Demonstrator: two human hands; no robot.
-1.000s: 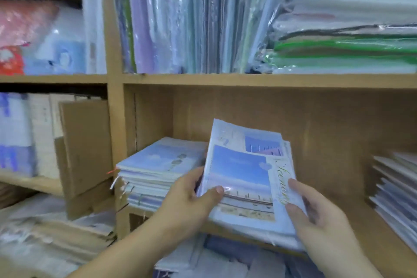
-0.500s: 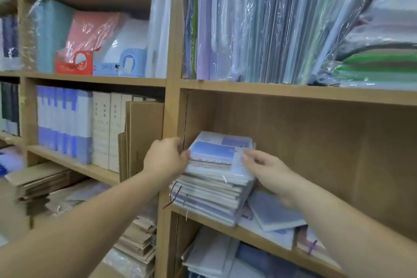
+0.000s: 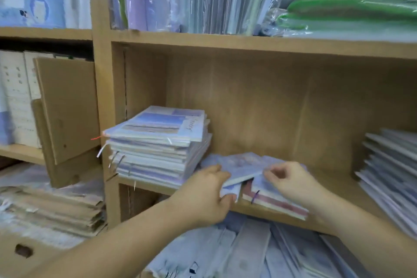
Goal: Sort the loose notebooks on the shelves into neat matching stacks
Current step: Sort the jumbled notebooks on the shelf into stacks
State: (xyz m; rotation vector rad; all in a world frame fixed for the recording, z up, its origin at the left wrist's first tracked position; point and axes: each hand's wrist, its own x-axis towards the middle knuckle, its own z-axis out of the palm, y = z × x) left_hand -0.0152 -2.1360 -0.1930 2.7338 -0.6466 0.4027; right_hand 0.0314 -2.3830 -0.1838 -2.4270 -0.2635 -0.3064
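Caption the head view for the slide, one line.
Left hand grips a lavender notebook atop the loose pile on the wooden shelf beside a taller stack; right hand touches the pile.

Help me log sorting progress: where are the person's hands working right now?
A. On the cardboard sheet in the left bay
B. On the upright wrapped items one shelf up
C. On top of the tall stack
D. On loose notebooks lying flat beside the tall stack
D: the left hand and right hand are both on the loose notebooks, lying flat on the shelf right of the tall stack.
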